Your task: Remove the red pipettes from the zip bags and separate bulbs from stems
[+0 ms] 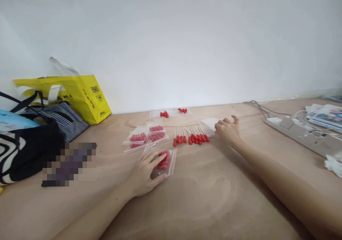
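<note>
My left hand (148, 172) lies on a small clear zip bag (166, 161) filled with red-tipped sticks, its fingers pressing the bag to the wooden table (208, 197). My right hand (227, 128) rests farther back with curled fingers on a stack of empty clear bags (210, 123). Between the hands lies a row of loose red-tipped sticks (191, 136). Two filled bags (145, 137) sit to the left of that row. Flat bags with a few red pieces (172, 112) lie near the wall.
A yellow shopping bag (80, 93), a striped bag (61, 120) and a black-and-white bag (18, 154) crowd the left side. A white power strip (299, 133) with cables and printed papers (326, 116) occupy the right. A white wall closes the back.
</note>
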{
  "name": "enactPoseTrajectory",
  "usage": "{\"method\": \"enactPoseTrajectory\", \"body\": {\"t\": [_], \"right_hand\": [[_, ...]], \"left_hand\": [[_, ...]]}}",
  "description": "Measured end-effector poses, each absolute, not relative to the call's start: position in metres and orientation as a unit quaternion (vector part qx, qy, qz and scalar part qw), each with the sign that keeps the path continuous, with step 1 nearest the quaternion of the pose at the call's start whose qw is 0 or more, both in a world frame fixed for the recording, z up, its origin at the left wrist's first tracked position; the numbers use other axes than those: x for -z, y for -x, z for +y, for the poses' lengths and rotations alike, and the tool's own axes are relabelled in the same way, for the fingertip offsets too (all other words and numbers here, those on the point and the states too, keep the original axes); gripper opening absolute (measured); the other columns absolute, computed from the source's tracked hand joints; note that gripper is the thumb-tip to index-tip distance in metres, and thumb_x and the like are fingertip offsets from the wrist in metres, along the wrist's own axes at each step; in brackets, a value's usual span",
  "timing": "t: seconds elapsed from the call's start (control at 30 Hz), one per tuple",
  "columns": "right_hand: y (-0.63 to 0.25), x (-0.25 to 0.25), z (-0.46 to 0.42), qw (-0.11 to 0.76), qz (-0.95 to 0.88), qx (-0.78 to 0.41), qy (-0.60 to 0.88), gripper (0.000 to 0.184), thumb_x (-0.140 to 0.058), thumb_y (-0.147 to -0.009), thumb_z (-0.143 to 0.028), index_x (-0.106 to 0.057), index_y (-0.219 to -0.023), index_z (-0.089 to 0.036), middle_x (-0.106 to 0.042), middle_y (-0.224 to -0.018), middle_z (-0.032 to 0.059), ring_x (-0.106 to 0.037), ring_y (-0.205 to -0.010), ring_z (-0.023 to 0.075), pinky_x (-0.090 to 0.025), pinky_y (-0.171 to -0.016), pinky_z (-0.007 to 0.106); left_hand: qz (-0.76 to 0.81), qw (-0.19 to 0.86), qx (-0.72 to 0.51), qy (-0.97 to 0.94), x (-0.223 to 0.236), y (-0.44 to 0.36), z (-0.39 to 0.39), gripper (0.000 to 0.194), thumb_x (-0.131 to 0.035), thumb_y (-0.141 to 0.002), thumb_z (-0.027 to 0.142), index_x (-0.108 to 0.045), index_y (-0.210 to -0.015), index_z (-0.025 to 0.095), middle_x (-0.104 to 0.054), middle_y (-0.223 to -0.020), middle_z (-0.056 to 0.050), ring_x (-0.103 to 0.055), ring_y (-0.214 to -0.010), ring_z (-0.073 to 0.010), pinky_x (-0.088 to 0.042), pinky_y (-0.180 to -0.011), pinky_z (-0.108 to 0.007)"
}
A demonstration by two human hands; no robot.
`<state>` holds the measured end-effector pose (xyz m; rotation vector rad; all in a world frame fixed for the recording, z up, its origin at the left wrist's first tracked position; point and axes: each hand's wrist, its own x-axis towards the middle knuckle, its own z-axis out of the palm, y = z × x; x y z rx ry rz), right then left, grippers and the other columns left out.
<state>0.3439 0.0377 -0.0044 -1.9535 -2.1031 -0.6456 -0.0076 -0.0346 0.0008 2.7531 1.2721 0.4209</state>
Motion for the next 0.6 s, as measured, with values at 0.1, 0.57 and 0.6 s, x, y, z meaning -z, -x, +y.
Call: {"method": "enactPoseTrajectory", "body": {"t": [0.1,0.57,0.6], "right_hand": [[-0.344,0.004,0.008,0.079,-0.743,0.191,0.636,0.018,-0.045,-0.070,-0.020,-0.062,-0.068,-0.019,-0.062,-0.081,0.0063,-0.048,-0.087,0.0232,-0.005,-0.093,0.053],[-0.380,0.039,0.038,0.125,-0.759,0.107,0.630,0.035,-0.029,-0.087,-0.027,-0.053,-0.111,-0.025,-0.054,-0.117,0.0075,-0.048,-0.107,0.0217,-0.032,-0.089,0.043],[-0.380,0.038,0.038,0.141,-0.751,0.121,0.634,0.034,-0.030,-0.086,-0.026,-0.055,-0.109,-0.024,-0.054,-0.116,0.0080,-0.048,-0.108,0.0227,-0.030,-0.090,0.046]], "left_hand": [[0.416,0.038,-0.140,-0.898,-0.002,0.006,-0.035,0.057,-0.049,-0.076,0.049,-0.040,-0.126,0.025,-0.045,-0.127,-0.008,-0.044,-0.111,-0.0270,-0.037,-0.092,-0.045],[0.407,0.054,-0.148,-0.900,0.005,0.010,-0.032,0.055,-0.046,-0.079,0.047,-0.035,-0.129,0.026,-0.039,-0.132,-0.006,-0.040,-0.116,-0.0241,-0.035,-0.095,-0.041],[0.409,0.054,-0.152,-0.898,0.007,0.010,-0.032,0.055,-0.047,-0.079,0.047,-0.035,-0.129,0.026,-0.039,-0.132,-0.006,-0.040,-0.116,-0.0241,-0.035,-0.095,-0.041]]}}
